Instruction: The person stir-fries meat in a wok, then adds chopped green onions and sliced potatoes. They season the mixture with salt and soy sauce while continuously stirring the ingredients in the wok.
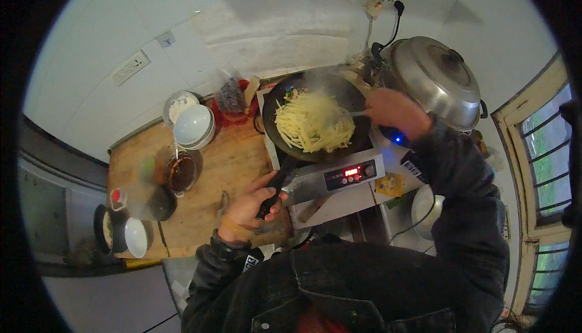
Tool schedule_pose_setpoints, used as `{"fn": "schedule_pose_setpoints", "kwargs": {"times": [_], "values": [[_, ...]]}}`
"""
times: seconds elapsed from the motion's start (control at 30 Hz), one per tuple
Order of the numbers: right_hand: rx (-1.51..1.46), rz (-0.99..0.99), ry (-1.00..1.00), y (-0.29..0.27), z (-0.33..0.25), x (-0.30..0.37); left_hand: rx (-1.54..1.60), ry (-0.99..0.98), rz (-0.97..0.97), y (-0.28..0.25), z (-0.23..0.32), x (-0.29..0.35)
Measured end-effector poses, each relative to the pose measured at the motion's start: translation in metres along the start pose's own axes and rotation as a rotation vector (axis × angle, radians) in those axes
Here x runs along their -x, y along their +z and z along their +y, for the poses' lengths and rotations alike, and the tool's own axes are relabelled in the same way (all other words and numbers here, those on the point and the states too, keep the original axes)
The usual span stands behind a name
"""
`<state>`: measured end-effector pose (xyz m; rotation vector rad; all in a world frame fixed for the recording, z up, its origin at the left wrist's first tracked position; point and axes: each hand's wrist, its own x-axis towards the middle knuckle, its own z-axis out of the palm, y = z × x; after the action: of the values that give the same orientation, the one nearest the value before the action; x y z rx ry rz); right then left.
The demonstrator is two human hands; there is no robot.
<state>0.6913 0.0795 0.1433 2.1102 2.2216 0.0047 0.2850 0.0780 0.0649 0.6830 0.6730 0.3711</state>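
Note:
A black wok (291, 143) sits on an induction cooker (306, 186) whose red display is lit. Pale yellow strips, like cut potato (309, 124), fill the wok, with small pink and green bits (295, 95) at the far side. My left hand (247, 209) is wrapped round the wok's black handle (274, 195). My right hand (397, 113), smeared by motion, is closed at the wok's right rim on a stirring utensil (359, 113). Only a short grey piece of its stem shows; its head is hidden by the strips and steam.
A large lidded steel pot (433, 78) stands beyond my right hand. White bowls (194, 125), a glass bowl of dark sauce (182, 172) and a red-capped container (118, 198) stand on the wooden board (233, 157). A white bowl (427, 210) is beneath my right arm.

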Motion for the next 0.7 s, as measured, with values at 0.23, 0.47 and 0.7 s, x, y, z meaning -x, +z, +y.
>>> {"fn": "schedule_pose_setpoints", "kwargs": {"times": [0.23,0.47,0.7], "values": [[-0.043,-0.456,0.406,-0.051,0.048,-0.007,-0.021,-0.018,-0.021,0.001,-0.001,-0.003],[-0.592,-0.355,0.286,0.064,0.026,-0.038,-0.037,-0.006,-0.006,0.001,-0.005,-0.007],[-0.31,0.013,0.002,0.018,-0.006,-0.006,0.003,-0.013,-0.02,0.001,-0.006,-0.007]]}}
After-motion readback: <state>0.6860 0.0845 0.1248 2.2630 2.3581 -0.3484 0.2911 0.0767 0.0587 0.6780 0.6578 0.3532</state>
